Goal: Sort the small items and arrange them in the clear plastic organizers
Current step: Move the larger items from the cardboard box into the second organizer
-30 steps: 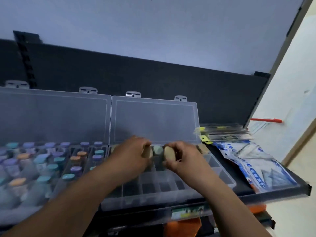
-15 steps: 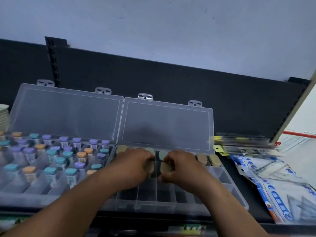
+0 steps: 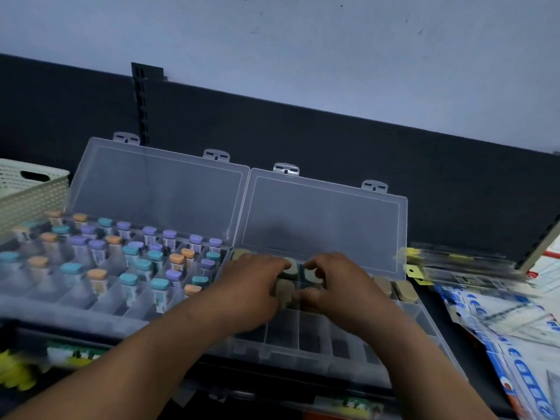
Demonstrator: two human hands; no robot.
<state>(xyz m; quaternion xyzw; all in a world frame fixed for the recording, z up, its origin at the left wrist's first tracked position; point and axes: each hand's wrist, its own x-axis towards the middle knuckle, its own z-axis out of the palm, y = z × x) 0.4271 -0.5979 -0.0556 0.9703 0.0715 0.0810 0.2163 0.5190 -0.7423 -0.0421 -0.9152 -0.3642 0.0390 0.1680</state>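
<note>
Left hand [image 3: 251, 286] grips a beige-capped vial [image 3: 285, 291], and right hand [image 3: 342, 286] pinches a second vial [image 3: 312, 275], over the right organizer [image 3: 303, 356] at the shelf's [image 3: 257, 380] front edge. The crowded fingers could topple neighbouring vials.

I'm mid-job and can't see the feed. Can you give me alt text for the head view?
The left hand and right hand each grip a tan-capped bottle inside the right organizer, a clear box with its lid open. The left organizer beside it holds bottles with teal, purple and orange caps.
</note>
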